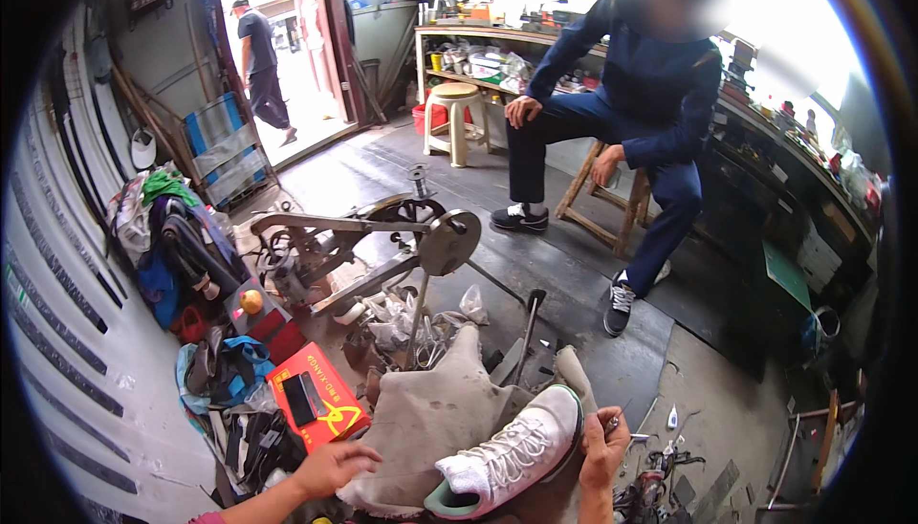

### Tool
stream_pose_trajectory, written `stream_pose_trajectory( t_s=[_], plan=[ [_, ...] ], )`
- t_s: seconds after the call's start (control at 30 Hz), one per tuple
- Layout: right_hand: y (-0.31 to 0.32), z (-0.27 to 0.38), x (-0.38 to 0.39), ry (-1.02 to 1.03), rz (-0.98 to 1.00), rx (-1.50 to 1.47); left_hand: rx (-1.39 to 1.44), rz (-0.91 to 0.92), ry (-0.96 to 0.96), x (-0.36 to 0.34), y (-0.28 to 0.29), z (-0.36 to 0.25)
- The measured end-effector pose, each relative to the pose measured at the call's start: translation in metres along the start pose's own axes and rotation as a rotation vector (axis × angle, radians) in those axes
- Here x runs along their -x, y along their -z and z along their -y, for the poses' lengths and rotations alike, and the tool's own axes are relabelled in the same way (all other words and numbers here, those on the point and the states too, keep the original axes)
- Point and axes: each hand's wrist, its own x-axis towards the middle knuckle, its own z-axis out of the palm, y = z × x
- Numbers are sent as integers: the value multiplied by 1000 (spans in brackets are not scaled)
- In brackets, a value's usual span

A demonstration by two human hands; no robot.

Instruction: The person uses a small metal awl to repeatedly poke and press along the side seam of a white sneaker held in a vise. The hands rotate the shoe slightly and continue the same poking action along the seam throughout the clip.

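Note:
A white sneaker (512,447) with laces and a green lining lies on a worn grey cloth (402,419) in front of me, its toe toward the upper right. My right hand (598,452), just right of the toe, is closed on a small, thin metal tool (614,424), whose far end is too small to make out. Loosely curled, with fingers apart and holding nothing, my left hand (339,467) is at the cloth's left side, left of the sneaker's heel.
An iron hand-cranked machine (449,242) stands ahead. A red box (311,371) with a phone and piled bags (167,237) lie left. A person in dark blue (612,103) sits on a wooden stool beside a cluttered bench (803,165). Another person (260,55) walks outside the doorway.

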Motion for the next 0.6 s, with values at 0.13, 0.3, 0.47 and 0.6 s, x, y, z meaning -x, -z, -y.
stream_pose_trajectory(
  t_s=[0.13,0.3,0.47,0.6],
  plan=[
    [5,19,-2,43,16,286,-825,163,-139,1,-6,-23],
    [17,29,-2,156,144,764,9,5,-361,-11,-10,-34],
    [8,23,-3,146,104,764,909,43,-554,-30,-63,-44],
    [0,15,-6,177,67,698,1178,110,-261,-29,-79,-54]
  ],
)
